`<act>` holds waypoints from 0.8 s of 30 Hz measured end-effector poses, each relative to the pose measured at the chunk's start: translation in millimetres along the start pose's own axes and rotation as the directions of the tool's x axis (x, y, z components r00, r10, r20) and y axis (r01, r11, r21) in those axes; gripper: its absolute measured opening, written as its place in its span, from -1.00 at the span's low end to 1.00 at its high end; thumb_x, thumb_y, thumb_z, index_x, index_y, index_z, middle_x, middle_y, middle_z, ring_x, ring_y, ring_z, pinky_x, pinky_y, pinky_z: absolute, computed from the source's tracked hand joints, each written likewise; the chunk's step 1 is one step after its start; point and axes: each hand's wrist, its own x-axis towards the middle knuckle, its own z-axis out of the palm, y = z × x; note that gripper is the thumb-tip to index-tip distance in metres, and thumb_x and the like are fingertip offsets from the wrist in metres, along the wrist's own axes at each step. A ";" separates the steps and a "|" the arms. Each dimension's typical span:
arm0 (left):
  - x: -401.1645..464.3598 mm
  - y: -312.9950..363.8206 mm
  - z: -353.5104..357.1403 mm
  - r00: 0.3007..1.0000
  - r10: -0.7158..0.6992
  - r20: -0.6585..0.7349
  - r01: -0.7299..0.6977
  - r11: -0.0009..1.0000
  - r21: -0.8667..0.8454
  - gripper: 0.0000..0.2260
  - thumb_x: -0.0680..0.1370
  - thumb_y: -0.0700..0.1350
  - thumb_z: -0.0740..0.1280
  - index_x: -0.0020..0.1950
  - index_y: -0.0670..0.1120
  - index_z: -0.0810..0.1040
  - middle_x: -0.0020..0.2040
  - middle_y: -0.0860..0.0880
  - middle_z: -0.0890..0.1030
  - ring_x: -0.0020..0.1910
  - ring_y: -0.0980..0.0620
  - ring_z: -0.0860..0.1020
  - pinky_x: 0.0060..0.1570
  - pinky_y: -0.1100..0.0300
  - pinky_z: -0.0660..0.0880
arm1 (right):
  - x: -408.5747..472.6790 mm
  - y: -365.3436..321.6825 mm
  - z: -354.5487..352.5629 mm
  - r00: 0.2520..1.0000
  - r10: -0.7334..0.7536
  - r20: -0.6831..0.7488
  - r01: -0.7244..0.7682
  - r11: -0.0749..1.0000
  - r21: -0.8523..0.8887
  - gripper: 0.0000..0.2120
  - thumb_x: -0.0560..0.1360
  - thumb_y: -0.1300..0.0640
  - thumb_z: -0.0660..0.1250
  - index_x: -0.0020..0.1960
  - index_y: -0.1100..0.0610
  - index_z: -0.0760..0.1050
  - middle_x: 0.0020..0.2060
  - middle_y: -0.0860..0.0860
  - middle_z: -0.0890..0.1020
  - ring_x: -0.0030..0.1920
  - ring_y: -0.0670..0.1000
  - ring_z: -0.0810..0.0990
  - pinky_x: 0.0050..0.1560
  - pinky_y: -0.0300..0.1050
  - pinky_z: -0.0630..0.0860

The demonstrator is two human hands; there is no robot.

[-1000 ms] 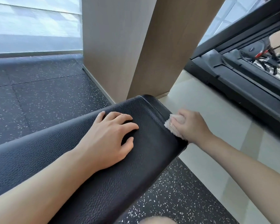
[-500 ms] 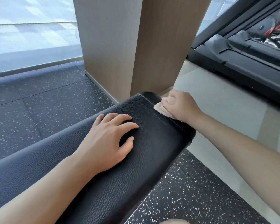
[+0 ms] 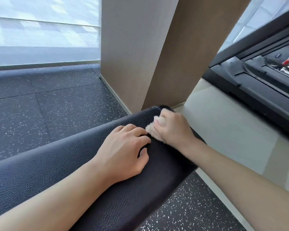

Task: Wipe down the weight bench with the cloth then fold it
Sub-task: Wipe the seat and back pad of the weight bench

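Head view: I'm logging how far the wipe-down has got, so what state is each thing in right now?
cloth: bunched up, not folded, pressed against the bench top near its far end.
right hand: fingers curled round the cloth, gripping it.
left hand: resting palm down on the bench, holding nothing, fingertips close to the cloth.
weight bench: black padded top, both hands on it; whether it is wet I cannot tell.
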 end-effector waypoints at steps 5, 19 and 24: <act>0.1 0.3 -1.3 1.000 -0.006 0.011 0.006 1.000 0.010 -0.73 0.50 0.04 0.26 0.10 0.10 0.69 0.16 0.14 0.64 0.14 0.00 0.56 0.14 -0.01 0.52 | 100.2 -13.1 25.0 0.995 0.088 0.047 -0.082 0.991 -0.109 -0.80 0.50 0.02 0.27 -0.15 0.16 0.49 -0.15 0.16 0.65 -0.10 0.30 0.60 -0.20 0.00 0.46; -50.5 -7.9 -37.5 0.988 -0.007 0.154 0.016 0.998 -0.058 -0.60 0.57 0.10 0.21 0.38 0.15 0.58 0.45 0.15 0.51 0.46 0.07 0.39 0.51 0.05 0.28 | 99.7 -56.6 20.1 0.963 0.134 0.233 -0.082 0.972 -0.222 -0.87 0.47 0.09 0.27 -0.13 0.15 0.46 -0.05 0.16 0.64 -0.01 0.27 0.60 -0.13 -0.06 0.41; -96.7 -22.7 -56.5 0.988 -0.071 0.139 0.081 0.994 -0.070 -0.61 0.59 0.07 0.25 0.42 0.18 0.54 0.48 0.16 0.49 0.50 0.08 0.37 0.50 0.03 0.30 | 44.7 -149.5 31.2 0.913 -0.105 0.394 0.130 0.991 -0.037 -0.78 0.46 -0.04 0.31 -0.13 0.13 0.56 -0.09 0.16 0.64 -0.06 0.18 0.58 -0.10 -0.07 0.46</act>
